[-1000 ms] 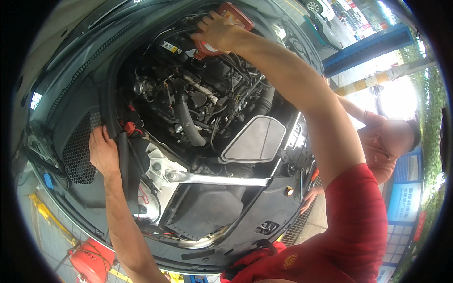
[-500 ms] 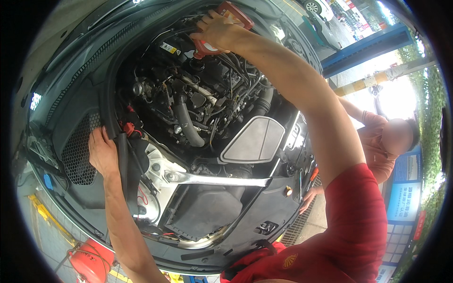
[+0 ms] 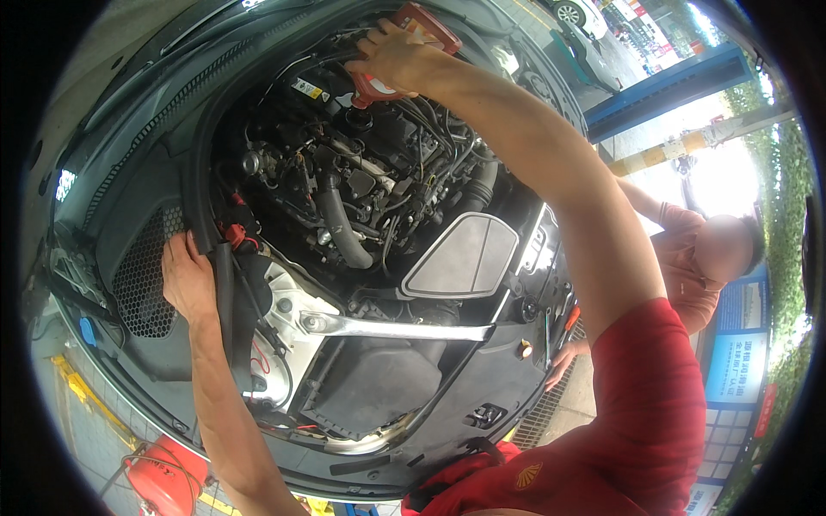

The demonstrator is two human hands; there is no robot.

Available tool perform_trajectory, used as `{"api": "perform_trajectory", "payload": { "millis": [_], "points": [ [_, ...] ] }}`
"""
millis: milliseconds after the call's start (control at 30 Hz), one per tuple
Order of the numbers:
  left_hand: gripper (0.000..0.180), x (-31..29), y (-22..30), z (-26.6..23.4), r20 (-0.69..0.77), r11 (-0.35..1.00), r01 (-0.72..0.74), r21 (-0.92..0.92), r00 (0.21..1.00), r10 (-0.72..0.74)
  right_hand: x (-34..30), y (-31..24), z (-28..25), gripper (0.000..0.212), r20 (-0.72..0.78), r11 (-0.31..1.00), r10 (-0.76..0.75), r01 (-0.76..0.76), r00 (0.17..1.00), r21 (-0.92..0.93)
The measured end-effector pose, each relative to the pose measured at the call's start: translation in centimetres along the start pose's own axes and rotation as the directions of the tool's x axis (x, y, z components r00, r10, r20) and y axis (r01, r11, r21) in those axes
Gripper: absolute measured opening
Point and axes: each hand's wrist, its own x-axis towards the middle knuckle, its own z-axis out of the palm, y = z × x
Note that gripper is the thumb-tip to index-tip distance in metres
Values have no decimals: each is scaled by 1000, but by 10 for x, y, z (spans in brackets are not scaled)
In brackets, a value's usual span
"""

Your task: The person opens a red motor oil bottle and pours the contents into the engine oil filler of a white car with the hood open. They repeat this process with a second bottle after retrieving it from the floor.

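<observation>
My right hand (image 3: 391, 60) is closed around a red oil bottle (image 3: 430, 27) at the far side of the engine bay. The bottle is tilted, its neck (image 3: 368, 90) pointing down at a round black filler opening (image 3: 358, 118) on the engine (image 3: 404, 142). Whether liquid is flowing out cannot be made out. Nearer to me on the left, my left hand (image 3: 189, 279) leans on the black cowl panel (image 3: 159, 193), fingers laid along it beside the honeycomb grille (image 3: 151, 284) and the rubber edge seal (image 3: 200, 189). Nothing is in that hand.
A silver strut brace (image 3: 404, 328) crosses the near side of the bay, close to a grey air-duct cover (image 3: 465, 255). On the right a co-worker (image 3: 688, 258) reaches a hand (image 3: 565, 359) toward the car's front edge. A red tank (image 3: 168, 477) stands at lower left.
</observation>
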Motion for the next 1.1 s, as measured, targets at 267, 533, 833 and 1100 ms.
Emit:
{"api": "perform_trajectory", "payload": {
  "millis": [267,533,833,1100],
  "points": [
    [24,0,0,-1,6,1000,-2,-6,1000,2,-1,-3,-4,133,21,1000,15,-15,1000,5],
    [24,0,1,-1,21,1000,29,2,999,-29,0,-18,16,136,83,999,-1,-3,997,44],
    [24,0,2,-3,21,1000,23,-5,1000,-23,-10,-24,48,129,174,945,38,-91,984,313],
    [24,1,1,-3,32,1000,18,5,999,-18,-34,-34,79,134,177,758,114,-201,978,621]
  ]
}}
